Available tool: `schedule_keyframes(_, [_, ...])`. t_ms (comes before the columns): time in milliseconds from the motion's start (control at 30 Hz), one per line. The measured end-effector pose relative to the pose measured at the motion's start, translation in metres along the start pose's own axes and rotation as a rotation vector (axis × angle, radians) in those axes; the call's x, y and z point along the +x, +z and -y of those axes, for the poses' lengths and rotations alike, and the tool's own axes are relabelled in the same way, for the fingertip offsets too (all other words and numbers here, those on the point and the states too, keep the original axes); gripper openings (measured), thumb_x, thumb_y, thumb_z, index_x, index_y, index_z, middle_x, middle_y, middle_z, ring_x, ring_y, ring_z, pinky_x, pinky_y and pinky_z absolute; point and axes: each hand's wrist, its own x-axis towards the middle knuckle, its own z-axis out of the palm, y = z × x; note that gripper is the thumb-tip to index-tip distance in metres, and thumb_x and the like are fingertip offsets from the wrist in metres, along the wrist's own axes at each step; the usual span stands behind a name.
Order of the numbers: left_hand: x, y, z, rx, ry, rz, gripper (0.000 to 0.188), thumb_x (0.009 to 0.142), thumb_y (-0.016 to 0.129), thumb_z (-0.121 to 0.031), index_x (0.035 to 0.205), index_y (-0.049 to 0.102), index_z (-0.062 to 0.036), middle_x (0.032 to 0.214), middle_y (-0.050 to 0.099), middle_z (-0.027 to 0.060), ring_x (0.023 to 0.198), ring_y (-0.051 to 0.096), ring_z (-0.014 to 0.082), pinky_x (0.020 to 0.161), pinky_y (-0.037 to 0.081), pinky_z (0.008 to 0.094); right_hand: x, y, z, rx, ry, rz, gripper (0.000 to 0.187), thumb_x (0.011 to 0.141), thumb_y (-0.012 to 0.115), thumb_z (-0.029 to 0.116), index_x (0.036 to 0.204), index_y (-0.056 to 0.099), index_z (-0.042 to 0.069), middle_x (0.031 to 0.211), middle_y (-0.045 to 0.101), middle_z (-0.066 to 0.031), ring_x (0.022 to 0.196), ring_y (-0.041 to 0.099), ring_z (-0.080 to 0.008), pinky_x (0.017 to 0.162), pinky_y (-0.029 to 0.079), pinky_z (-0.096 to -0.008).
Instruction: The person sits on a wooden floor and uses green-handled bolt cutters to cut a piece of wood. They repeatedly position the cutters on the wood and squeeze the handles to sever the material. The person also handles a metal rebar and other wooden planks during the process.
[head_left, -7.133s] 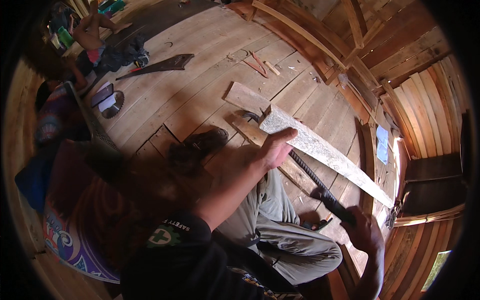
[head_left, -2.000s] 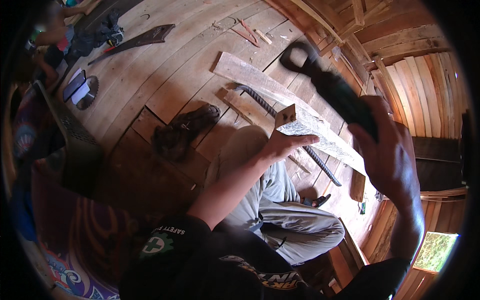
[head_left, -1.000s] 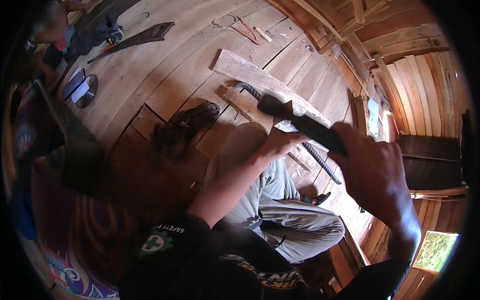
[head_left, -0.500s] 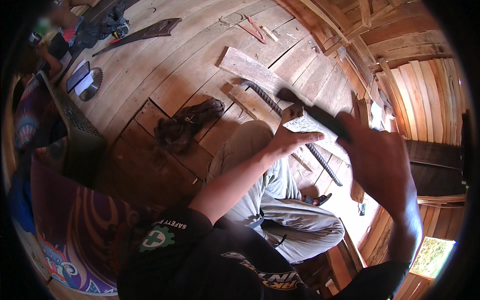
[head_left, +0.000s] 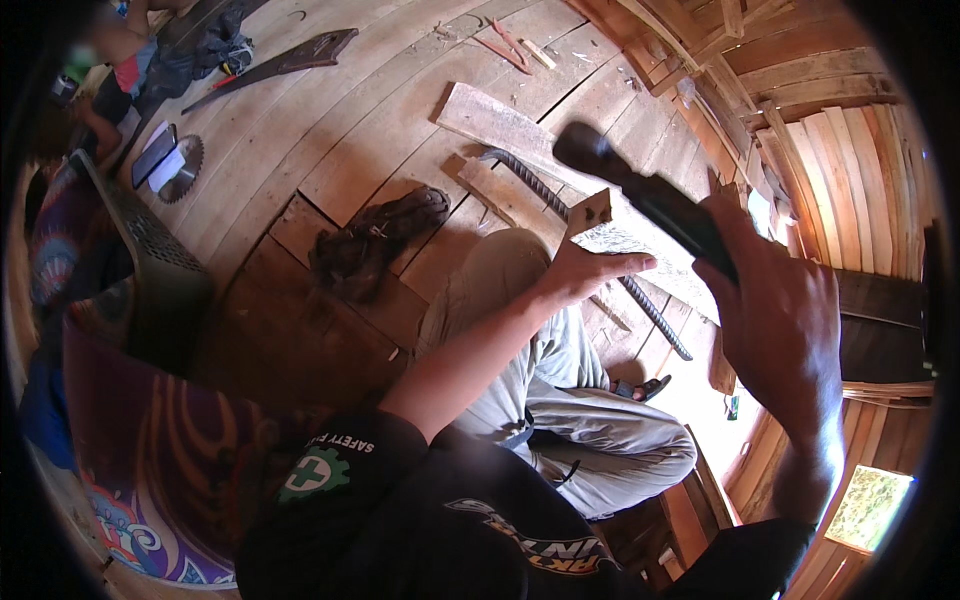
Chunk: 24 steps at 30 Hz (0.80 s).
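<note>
My left hand (head_left: pixel 583 272) is closed around a pale piece of wood (head_left: pixel 590 212), which stands upright with dark hollows in its end face. In my right hand (head_left: pixel 780 310) is a dark hammer (head_left: pixel 655 205), gripped by the handle. Its head is raised above and apart from the wood. Beneath the held piece, a ribbed steel bar (head_left: pixel 655 318) lies slantwise across a short board (head_left: pixel 500 195). Beyond it a longer plank (head_left: pixel 500 125) rests on the floor; my hands and the hammer hide part of it.
A dark crumpled cloth (head_left: pixel 375 240) lies left of my knee. Farther off are red-handled pliers (head_left: pixel 508 48), a handsaw (head_left: pixel 290 66), a circular saw blade (head_left: pixel 182 172) and a phone (head_left: pixel 155 155). Another person (head_left: pixel 115 85) is at far left. Wooden walling (head_left: pixel 850 190) rises at right.
The hammer has lifted off the end of the wood, moving up and right with my right hand. My left hand keeps its hold on the wood, with only a slight shift.
</note>
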Motion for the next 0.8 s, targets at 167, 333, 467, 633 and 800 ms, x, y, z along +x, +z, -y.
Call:
schedule_keyframes(167, [-0.011,0.001,0.017,-0.074,-0.02,-0.09,0.073,0.073,0.084,-0.002,0.124,0.031,-0.0019,0.113,0.056,0.0102,0.104,0.06,0.0193,0.09,0.053,0.0312,-0.014,0.027,-0.004,-0.017,-0.021,0.037,0.036,0.09,0.066,0.02,0.124,0.055,0.011,0.074,0.064,-0.0104,0.063,0.066,-0.0287,0.055,0.049,-0.0414])
schedule_keyframes(333, [-0.004,0.004,0.018,-0.009,0.023,-0.18,0.049,0.078,0.078,-0.001,0.118,0.05,-0.0016,0.112,0.062,0.0084,0.103,0.061,0.0165,0.091,0.051,0.0289,-0.031,0.03,-0.016,0.207,0.13,-0.051,0.037,0.091,0.066,0.02,0.125,0.055,0.009,0.083,0.068,-0.0136,0.072,0.07,-0.0312,0.06,0.051,-0.0413])
schedule_keyframes(467, [0.004,0.004,0.019,-0.282,0.184,-0.219,0.055,0.083,0.066,0.007,0.134,0.045,0.0009,0.126,0.059,0.0143,0.117,0.058,0.0209,0.101,0.047,0.0331,-0.067,0.063,-0.016,1.017,0.597,-0.227,0.03,0.093,0.062,0.015,0.119,0.05,0.003,0.079,0.065,-0.0111,0.061,0.063,-0.0185,0.056,0.05,-0.0334])
schedule_keyframes(633, [0.0,0.009,0.008,-0.333,0.18,-0.227,0.056,0.097,0.055,-0.016,0.146,0.034,-0.0021,0.143,0.048,0.0176,0.132,0.045,0.025,0.111,0.033,0.0442,-0.117,0.149,0.002,1.604,0.83,-0.301,0.022,0.1,0.052,0.018,0.115,0.048,0.002,0.082,0.066,-0.0096,0.069,0.061,-0.012,0.061,0.05,-0.0263])
schedule_keyframes(800, [0.002,0.002,0.004,-0.427,0.109,-0.199,0.077,0.095,0.028,-0.069,0.151,0.031,-0.0165,0.155,0.033,0.0131,0.144,0.027,0.0326,0.115,0.011,0.0622,-0.151,0.2,0.025,1.849,0.994,-0.174,0.028,0.099,0.056,0.023,0.118,0.049,0.003,0.087,0.069,-0.009,0.073,0.055,-0.0088,0.065,0.046,-0.025])
